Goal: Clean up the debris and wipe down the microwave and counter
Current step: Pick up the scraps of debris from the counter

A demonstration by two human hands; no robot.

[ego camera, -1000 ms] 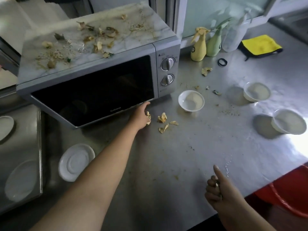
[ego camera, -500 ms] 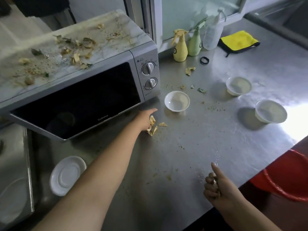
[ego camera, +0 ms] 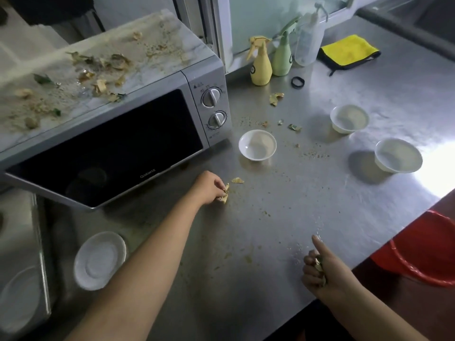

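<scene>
A grey microwave (ego camera: 138, 134) stands at the back left of the steel counter (ego camera: 283, 217), its top strewn with peel scraps and crumbs (ego camera: 98, 77). My left hand (ego camera: 209, 187) reaches in front of the microwave and curls its fingers round yellowish peel scraps (ego camera: 225, 193); one loose scrap (ego camera: 237, 180) lies just beyond it. My right hand (ego camera: 320, 267) rests near the counter's front edge, fist closed on collected scraps with the thumb sticking up. More scraps (ego camera: 275, 98) and crumbs (ego camera: 312, 153) dot the counter.
Three white bowls (ego camera: 257, 145) (ego camera: 349, 118) (ego camera: 397, 155) sit on the counter. Spray bottles (ego camera: 262, 65) and a yellow cloth (ego camera: 348, 51) are at the back by the window. A white saucer (ego camera: 99, 260) lies front left. A red bin (ego camera: 423, 247) stands below right.
My left hand has drawn the scraps together and closed its fingers round them. The right hand has stayed put in its fist.
</scene>
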